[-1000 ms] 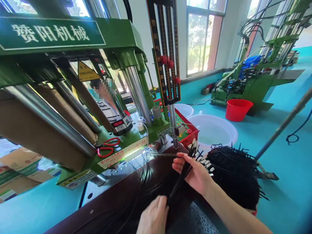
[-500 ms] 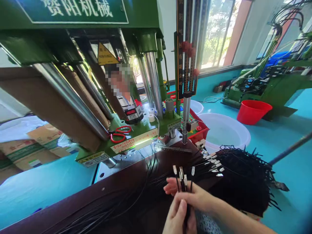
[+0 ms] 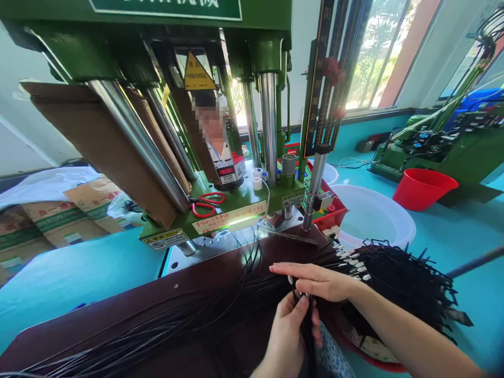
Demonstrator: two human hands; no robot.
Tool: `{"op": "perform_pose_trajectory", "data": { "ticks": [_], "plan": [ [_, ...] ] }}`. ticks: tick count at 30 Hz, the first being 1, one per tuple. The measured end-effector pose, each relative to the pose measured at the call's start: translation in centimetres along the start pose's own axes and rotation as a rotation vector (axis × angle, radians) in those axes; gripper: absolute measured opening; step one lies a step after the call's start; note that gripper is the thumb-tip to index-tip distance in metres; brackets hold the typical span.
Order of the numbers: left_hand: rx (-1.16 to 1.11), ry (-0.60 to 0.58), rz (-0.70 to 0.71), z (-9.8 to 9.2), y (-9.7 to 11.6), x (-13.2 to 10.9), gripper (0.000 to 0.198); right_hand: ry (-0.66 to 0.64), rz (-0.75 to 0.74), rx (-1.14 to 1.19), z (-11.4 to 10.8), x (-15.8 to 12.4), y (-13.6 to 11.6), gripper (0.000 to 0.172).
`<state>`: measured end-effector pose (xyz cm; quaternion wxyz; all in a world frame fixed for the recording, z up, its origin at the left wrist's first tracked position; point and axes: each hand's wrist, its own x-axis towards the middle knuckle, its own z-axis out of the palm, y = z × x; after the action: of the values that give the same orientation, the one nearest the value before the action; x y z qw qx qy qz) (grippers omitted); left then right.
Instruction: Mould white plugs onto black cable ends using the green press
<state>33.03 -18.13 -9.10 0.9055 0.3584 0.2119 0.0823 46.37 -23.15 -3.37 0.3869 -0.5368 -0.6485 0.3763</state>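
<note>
My left hand is closed around an upright bundle of black cables at the bottom centre. Flat above the bundle, with its fingers stretched to the left, my right hand covers most of the cable ends. A silver connector shows just under its fingers. I cannot tell whether the palm presses on the tips. More cables with silver connectors lie beyond the right wrist. Long loose cables spread across the brown table on the left.
A green press stands at the table's back, with red-handled scissors on its base. A person is behind it. To the right are a big cable heap, a white basin and a red bucket.
My right hand has risen from beside the cables to lie flat over their connector ends, hiding most of them. My left hand keeps its hold. The camera view has shifted left.
</note>
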Motion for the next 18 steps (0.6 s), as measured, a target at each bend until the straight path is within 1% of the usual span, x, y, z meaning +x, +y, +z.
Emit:
{"op": "perform_pose_trajectory", "data": {
  "ticks": [4, 8, 9, 11, 12, 13, 14, 15, 16, 17, 18],
  "plan": [
    [0.011, 0.032, 0.033, 0.6, -0.5, 0.1, 0.035, -0.043, -0.002, 0.029, 0.0, 0.0, -0.6, 0.045],
    [-0.048, 0.015, 0.018, 0.6, -0.6, 0.3, 0.039, -0.045, -0.038, -0.163, 0.8, 1.4, -0.6, 0.044],
    [-0.069, 0.025, 0.012, 0.4, -0.4, 0.3, 0.038, -0.043, -0.045, -0.189, 0.9, 1.8, -0.2, 0.044],
    [-0.087, 0.062, 0.017, -0.3, 0.1, 0.6, 0.038, -0.035, -0.056, -0.161, 0.7, 2.5, 0.9, 0.043],
    [-0.076, 0.089, 0.04, -0.7, 0.4, 0.7, 0.038, -0.009, -0.058, -0.132, 0.4, 2.8, 1.7, 0.043],
    [-0.046, 0.121, 0.077, -1.3, 0.7, 0.8, 0.039, 0.044, -0.045, -0.129, -0.1, 2.9, 2.6, 0.044],
    [-0.002, 0.16, 0.123, -1.8, 1.0, 1.0, 0.04, 0.109, 0.008, -0.197, -0.7, 2.9, 3.6, 0.045],
    [0.049, 0.197, 0.167, -2.3, 1.2, 1.1, 0.041, 0.182, 0.096, -0.322, -1.3, 2.9, 4.5, 0.047],
    [0.099, 0.23, 0.202, -2.8, 1.3, 1.1, 0.043, 0.254, 0.211, -0.495, -2.0, 2.8, 5.4, 0.048],
    [0.141, 0.249, 0.222, -3.2, 1.4, 1.2, 0.044, 0.3, 0.337, -0.677, -2.6, 2.6, 6.2, 0.047],
    [0.169, 0.257, 0.229, -3.5, 1.5, 1.2, 0.044, 0.329, 0.44, -0.81, -3.1, 2.5, 6.8, 0.044]
  ]
}}
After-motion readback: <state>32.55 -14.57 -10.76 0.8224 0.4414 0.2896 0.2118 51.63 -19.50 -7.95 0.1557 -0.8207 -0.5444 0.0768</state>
